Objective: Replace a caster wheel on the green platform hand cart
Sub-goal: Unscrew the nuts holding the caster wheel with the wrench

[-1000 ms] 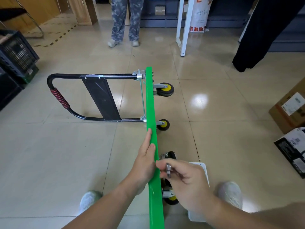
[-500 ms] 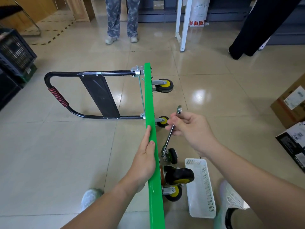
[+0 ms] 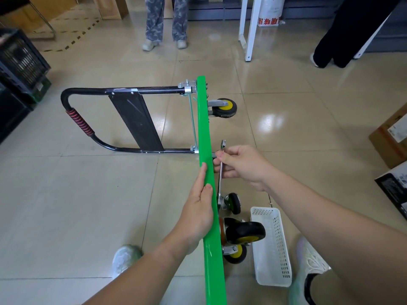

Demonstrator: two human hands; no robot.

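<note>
While the cart point(image 3: 203, 128) stands tipped on its long side on the floor point(image 3: 88, 205), its green deck seen edge-on and running straight away from the camera, the left hand point(image 3: 198, 212) lies flat on the upper edge, fingers straight and together, gripping nothing. The handle point(image 3: 79, 122) lies folded out to the left, down on the tiles. Over on the underside, right of the deck, the right hand point(image 3: 244, 166) has its fingers curled round the upper half of a wrench point(image 3: 220, 183), holding it nearly parallel to the deck and just beside it. The wrench's lower end sits at the bracket of the small caster point(image 3: 234, 203); whether it is on a nut, I cannot tell. Nearer the camera, a big caster point(image 3: 244, 233) juts out from the deck, with a low caster point(image 3: 236, 254) right under it. The far caster point(image 3: 224, 107) sticks out at the handle end. A white basket point(image 3: 275, 260) sits on the floor just right of the near casters.
</note>
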